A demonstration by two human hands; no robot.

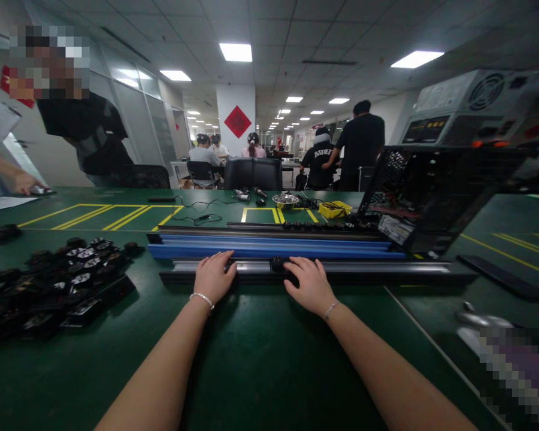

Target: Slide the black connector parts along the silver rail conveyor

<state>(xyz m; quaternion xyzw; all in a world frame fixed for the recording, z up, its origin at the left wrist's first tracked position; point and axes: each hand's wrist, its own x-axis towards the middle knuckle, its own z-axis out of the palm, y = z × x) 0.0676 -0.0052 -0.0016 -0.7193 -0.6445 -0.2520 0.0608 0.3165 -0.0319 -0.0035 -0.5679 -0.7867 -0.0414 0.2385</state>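
Observation:
A long metal rail (251,266) with dark edges lies crosswise on the green table in front of me. My left hand (214,276) rests on its left half, palm down, thumb and fingers apart. My right hand (311,284) lies farther right on the same rail, its fingers spread. A small black part (277,264) sits on the rail between the hands. The fingertips of my right hand are beside it; whether they touch it I cannot tell. Just behind runs a blue rail (278,248).
Many small black parts (72,275) are heaped at the left. An opened computer case (449,191) stands at the right, near a black bar (503,276). Farther back are a metal bowl (284,200), a yellow basket (335,209) and cables. A person (87,131) stands across the table.

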